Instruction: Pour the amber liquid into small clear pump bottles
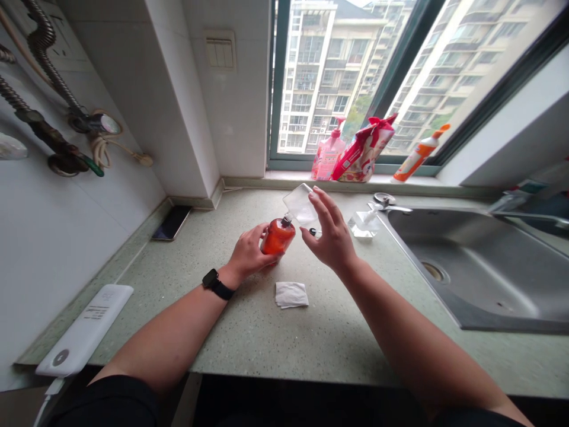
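My left hand (249, 252) wraps round an orange bottle (279, 237) standing on the counter, its dark neck facing up. My right hand (331, 231) grips a clear, square-sided bottle (300, 203) between thumb and fingers. That clear bottle is tilted, its narrow neck down at the mouth of the orange bottle. Whether liquid passes between them I cannot tell. A small black piece (312, 232) shows beside my right thumb, partly hidden. In front of the orange bottle lies a folded white tissue (291, 295).
A clear pump dispenser (364, 225) stands by the steel sink (462, 267) on the right. A phone (172, 223) and a white power bank (85, 329) lie on the left. On the windowsill are a pink pump bottle (328, 155), a red pouch (364, 153) and an orange-white bottle (415, 159).
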